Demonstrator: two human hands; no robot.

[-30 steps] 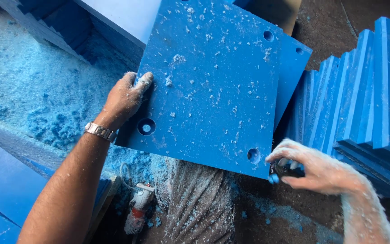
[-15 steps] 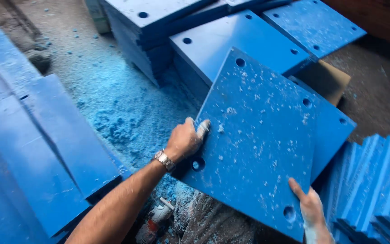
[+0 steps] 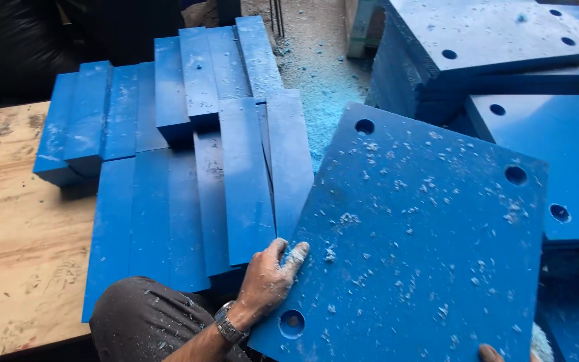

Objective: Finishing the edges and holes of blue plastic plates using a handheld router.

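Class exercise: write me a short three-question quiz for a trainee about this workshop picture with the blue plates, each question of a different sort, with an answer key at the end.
1. True or false: the left hand rests on the left edge of the big blue plate, beside one of its corner holes.
2. Multiple choice: what do the long blue strips on the left lie on? A) a metal grate B) a wooden board C) a red cloth
3. Short answer: what is scattered over the big blue plate's face?

Key
1. True; the hole sits just below the fingers.
2. B, the wooden board.
3. Pale shavings and dust.
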